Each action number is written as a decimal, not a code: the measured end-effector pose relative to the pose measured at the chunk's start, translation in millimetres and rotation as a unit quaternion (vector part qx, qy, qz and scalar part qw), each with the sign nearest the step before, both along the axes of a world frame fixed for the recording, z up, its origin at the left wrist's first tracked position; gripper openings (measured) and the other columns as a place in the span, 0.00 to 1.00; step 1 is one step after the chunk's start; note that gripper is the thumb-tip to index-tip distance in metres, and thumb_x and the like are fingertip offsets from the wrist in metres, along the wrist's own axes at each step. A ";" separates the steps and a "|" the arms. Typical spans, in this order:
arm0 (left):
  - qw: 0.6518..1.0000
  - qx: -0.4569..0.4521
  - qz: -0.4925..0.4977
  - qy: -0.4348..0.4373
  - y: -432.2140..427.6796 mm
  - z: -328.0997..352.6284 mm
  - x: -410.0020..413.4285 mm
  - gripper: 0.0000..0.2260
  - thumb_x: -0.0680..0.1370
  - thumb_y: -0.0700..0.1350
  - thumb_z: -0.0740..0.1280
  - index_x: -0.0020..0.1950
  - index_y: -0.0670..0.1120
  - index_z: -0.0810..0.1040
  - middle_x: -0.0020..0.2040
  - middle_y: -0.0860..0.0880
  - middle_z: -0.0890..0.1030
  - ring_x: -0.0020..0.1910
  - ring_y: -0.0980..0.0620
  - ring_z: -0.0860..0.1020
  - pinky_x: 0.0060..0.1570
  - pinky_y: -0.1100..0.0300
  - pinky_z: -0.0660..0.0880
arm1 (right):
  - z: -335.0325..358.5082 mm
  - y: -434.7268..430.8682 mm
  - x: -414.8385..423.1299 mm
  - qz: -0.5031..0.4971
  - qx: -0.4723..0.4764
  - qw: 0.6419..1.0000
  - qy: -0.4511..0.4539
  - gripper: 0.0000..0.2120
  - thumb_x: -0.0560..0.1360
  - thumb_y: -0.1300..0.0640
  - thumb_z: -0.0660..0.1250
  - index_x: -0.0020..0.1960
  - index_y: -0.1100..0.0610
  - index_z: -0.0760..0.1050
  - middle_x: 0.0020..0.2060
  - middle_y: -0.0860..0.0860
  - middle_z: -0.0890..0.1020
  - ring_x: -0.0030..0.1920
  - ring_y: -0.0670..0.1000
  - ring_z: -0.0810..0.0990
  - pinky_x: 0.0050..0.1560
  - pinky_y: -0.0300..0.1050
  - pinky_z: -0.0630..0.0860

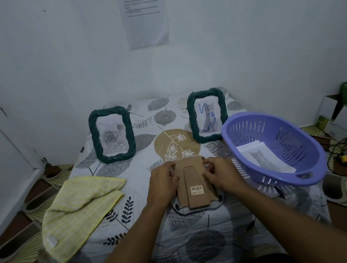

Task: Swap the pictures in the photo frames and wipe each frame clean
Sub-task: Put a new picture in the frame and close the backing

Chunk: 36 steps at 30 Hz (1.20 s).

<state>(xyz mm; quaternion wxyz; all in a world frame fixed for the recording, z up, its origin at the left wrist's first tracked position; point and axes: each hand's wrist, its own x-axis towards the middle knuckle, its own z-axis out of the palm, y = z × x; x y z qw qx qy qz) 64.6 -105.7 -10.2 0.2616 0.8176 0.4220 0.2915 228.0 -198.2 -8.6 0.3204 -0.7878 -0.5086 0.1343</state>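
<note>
Three frames are out on the patterned table, and only one is being worked on: the face-down frame (195, 184), lying flat with its brown card back and folded stand facing up.

The left hand (163, 182) curls its fingers over the left edge of that back. The right hand (221, 172) pinches at the right edge with thumb and forefinger. I cannot tell whether either has hold of a tab or clip.

Beyond the face-down frame to the left stands a green frame (95, 140) with a rose picture. Beyond it to the right stands a second green frame (193, 119) holding a cat picture scrawled with blue.

Just right of the face-down frame sits a purple basket (300, 141) with loose cat prints (264, 158) inside. To its left lies a crumpled yellow cloth (78, 208), not in hand.

By my reading the job is still early. This back looks not yet lifted off, both standing frames remain to be opened, and the wiping is yet to come.
</note>
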 end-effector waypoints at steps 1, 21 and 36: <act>1.000 0.012 -0.003 0.004 -0.1 -0.9 0.3 0.17 0.73 0.40 0.71 0.61 0.45 0.79 0.51 0.44 0.83 0.47 0.50 0.81 0.52 0.53 0.79 | -0.3 -0.6 -0.3 0.001 -0.002 1.000 -0.009 0.19 0.75 0.57 0.68 0.65 0.55 0.75 0.36 0.51 0.83 0.40 0.49 0.81 0.45 0.44 0.77; 0.992 0.113 -0.026 0.057 15.9 -15.8 -34.1 0.08 0.76 0.44 0.68 0.53 0.44 0.82 0.48 0.42 0.82 0.48 0.45 0.77 0.46 0.57 0.71 | -20.2 10.5 -30.6 0.023 0.008 0.990 -0.142 0.09 0.76 0.52 0.64 0.46 0.54 0.81 0.44 0.51 0.78 0.51 0.52 0.71 0.49 0.47 0.71; 0.998 0.057 0.004 0.010 55.1 -32.4 -15.3 0.13 0.76 0.47 0.68 0.59 0.44 0.79 0.54 0.46 0.77 0.55 0.48 0.72 0.55 0.56 0.67 | -30.8 34.5 -6.7 -0.043 0.061 0.996 -0.050 0.14 0.74 0.52 0.67 0.58 0.53 0.80 0.49 0.51 0.78 0.54 0.53 0.76 0.57 0.51 0.74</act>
